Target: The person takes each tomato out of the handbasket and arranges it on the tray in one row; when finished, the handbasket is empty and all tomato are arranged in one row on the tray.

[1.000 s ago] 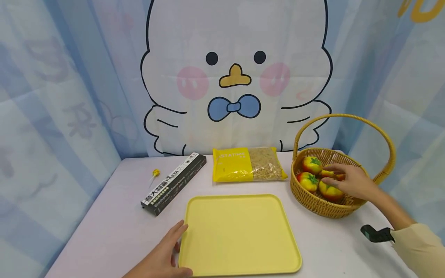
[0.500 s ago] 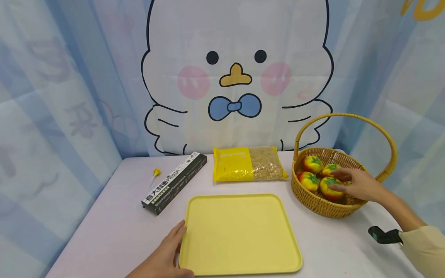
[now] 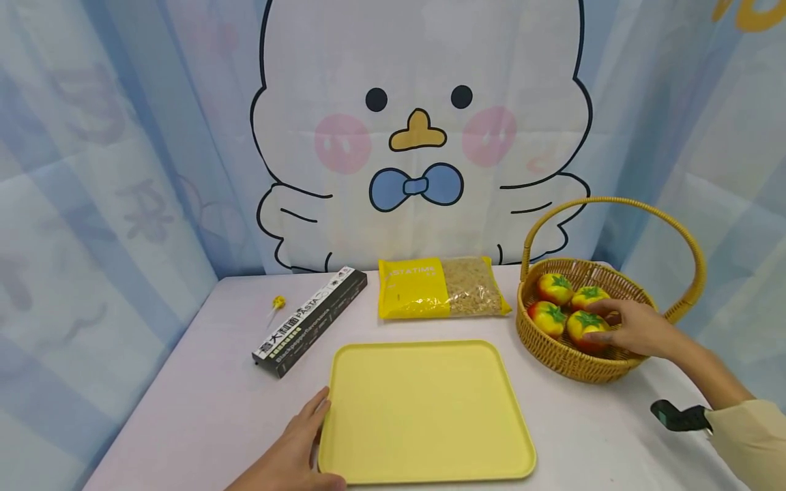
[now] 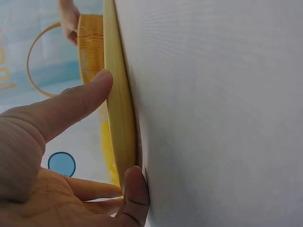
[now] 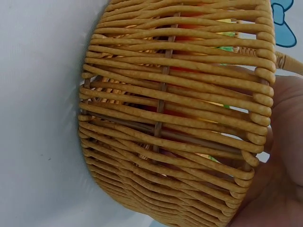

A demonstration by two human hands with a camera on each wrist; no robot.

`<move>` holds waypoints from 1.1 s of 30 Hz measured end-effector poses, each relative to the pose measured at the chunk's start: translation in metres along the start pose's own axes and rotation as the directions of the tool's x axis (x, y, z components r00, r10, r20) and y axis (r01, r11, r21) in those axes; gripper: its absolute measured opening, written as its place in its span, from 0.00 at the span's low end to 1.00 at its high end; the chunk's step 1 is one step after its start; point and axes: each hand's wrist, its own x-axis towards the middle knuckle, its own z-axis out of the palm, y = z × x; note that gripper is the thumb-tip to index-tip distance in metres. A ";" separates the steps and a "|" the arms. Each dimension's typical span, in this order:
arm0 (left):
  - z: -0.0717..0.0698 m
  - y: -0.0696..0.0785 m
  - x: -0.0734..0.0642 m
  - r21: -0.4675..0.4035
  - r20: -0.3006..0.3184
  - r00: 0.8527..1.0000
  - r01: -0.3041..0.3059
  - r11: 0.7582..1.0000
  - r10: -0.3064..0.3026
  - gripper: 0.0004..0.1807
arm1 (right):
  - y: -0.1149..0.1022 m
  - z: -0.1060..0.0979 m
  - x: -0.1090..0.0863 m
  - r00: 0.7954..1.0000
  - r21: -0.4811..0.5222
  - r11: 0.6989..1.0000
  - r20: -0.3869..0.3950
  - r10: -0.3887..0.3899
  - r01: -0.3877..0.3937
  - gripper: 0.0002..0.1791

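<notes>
A yellow tray (image 3: 424, 409) lies on the table in the head view. My left hand (image 3: 288, 443) holds its near left corner, thumb at the front rim and fingers along the left side. In the left wrist view the thumb (image 4: 94, 87) touches the tray's outer edge and a fingertip curls at its underside. My right hand (image 3: 638, 327) is inside the wicker basket (image 3: 577, 365), its thumb and fingers around the front right tomato (image 3: 586, 327), a yellow-red one with a green top. Several similar tomatoes (image 3: 555, 288) lie beside it. In the right wrist view the basket wall hides most of the fingers.
A yellow pasta bag (image 3: 414, 290) lies behind the tray. Left of it are a black-and-white pasta box (image 3: 313, 320) and a yellow lollipop (image 3: 279, 302). The basket's tall handle (image 3: 669, 225) arches over the right hand. A printed curtain (image 3: 417, 225) stands behind the table.
My right hand has drawn back slightly from the back right tomato and now lies around the front right one. The left hand stays at the tray; the view has shifted slightly.
</notes>
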 end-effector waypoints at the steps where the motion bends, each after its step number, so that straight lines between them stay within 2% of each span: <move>1: 0.000 0.002 -0.001 -0.004 -0.002 1.000 0.006 1.000 -0.006 0.73 | 0.000 0.000 0.000 1.000 0.001 1.000 0.000 0.004 -0.004 0.38; 5: -0.001 0.008 -0.005 0.008 -0.017 1.000 0.017 1.000 -0.017 0.73 | 0.000 0.001 0.001 1.000 -0.001 1.000 -0.002 0.020 -0.020 0.39; 12: 0.000 0.012 -0.004 0.011 -0.042 0.998 0.044 0.999 -0.044 0.73 | 0.000 0.001 0.001 0.999 -0.001 0.999 -0.008 0.035 -0.035 0.39; 18: -0.001 0.015 -0.006 0.011 -0.037 0.999 0.030 0.999 -0.029 0.72 | 0.000 0.000 0.000 0.999 0.008 1.000 -0.028 0.020 -0.020 0.38; 23: 0.001 0.010 -0.003 0.041 -0.042 0.999 0.010 0.999 -0.008 0.73 | 0.001 -0.003 0.001 0.998 0.014 1.000 -0.062 0.004 -0.003 0.37; 28: 0.005 0.001 0.006 0.026 -0.056 0.998 0.043 0.999 -0.041 0.75 | -0.003 -0.008 0.001 0.998 0.047 0.999 -0.058 0.009 -0.007 0.37; 33: 0.007 -0.008 0.011 -0.010 -0.048 0.999 0.025 1.000 -0.025 0.78 | -0.011 -0.014 0.000 0.997 0.058 0.998 -0.073 0.023 -0.019 0.38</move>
